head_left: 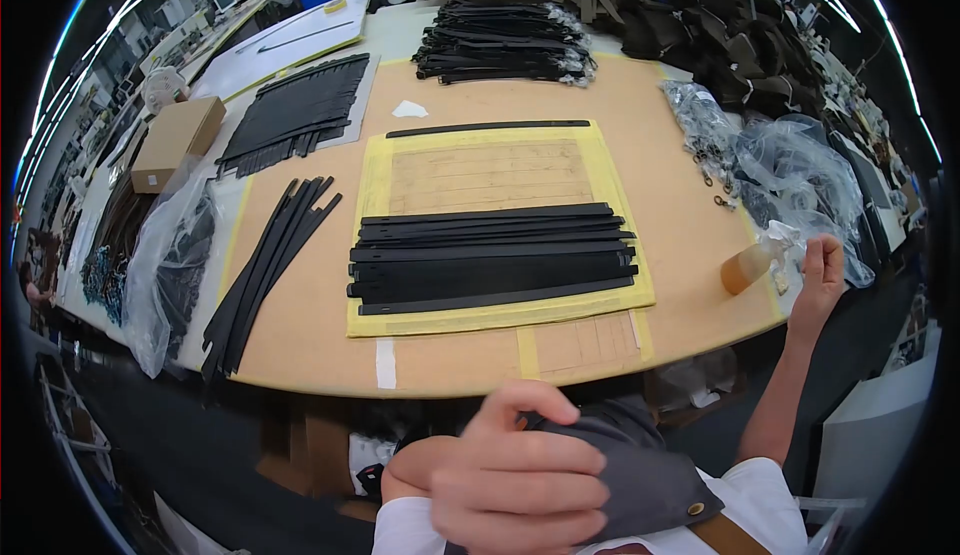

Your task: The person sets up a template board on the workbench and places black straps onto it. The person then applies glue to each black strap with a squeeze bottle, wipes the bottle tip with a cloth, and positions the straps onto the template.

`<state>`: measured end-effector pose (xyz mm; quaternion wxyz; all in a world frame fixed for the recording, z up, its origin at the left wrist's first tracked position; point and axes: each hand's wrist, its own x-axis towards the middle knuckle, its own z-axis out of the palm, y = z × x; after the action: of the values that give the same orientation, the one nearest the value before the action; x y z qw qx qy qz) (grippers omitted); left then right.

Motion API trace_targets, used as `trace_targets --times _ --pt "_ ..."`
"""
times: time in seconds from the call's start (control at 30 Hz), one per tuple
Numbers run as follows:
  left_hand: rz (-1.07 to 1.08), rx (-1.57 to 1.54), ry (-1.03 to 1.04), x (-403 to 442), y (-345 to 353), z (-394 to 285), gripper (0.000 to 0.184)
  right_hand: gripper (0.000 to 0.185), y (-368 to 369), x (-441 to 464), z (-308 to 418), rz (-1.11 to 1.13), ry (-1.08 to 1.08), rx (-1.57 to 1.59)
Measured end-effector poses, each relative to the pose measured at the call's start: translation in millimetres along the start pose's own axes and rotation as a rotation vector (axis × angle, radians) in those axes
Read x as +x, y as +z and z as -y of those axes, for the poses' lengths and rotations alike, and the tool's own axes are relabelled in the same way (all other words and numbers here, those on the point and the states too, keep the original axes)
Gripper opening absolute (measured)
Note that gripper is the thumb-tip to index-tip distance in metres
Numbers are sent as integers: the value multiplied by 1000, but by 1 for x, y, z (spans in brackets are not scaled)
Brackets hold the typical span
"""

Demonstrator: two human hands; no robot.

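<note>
My left hand (520, 470) is raised close to the camera, below the table's front edge, its fingers curled inward. A small orange spot shows beside its index finger; what it holds, if anything, is hidden. At the table's right edge, my right hand (822, 273) is closed with its fingertips together, and I cannot make out anything in them. Beside it stand a bottle of amber liquid (742, 271) and a crumpled white wrapping (785, 238). Several black straps (490, 267) lie side by side on a yellow-edged board (372, 180), with a single black strip (488, 128) along its far edge.
Loose black straps (270, 270) fan out on the left, near a cardboard box (178, 143) and clear plastic (165, 265). Strap stacks (300, 105) and bundles (500, 43) lie farther back. Bagged metal hardware (700, 125), plastic film (805, 170) and dark pieces (720, 45) occupy the right.
</note>
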<state>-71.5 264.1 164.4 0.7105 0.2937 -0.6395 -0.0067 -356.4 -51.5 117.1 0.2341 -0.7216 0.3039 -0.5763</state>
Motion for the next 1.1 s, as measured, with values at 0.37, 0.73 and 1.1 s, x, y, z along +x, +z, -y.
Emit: trace_targets --times 0.37,0.73,1.1 --pt "238 -134 89 40 -99 -30 38 31 135 23 254 1197 -684 986" --pt "208 204 185 44 -129 -29 10 16 170 24 240 877 -837 1073" --pt "423 -155 167 60 -128 -21 10 24 189 23 241 966 -895 1311"
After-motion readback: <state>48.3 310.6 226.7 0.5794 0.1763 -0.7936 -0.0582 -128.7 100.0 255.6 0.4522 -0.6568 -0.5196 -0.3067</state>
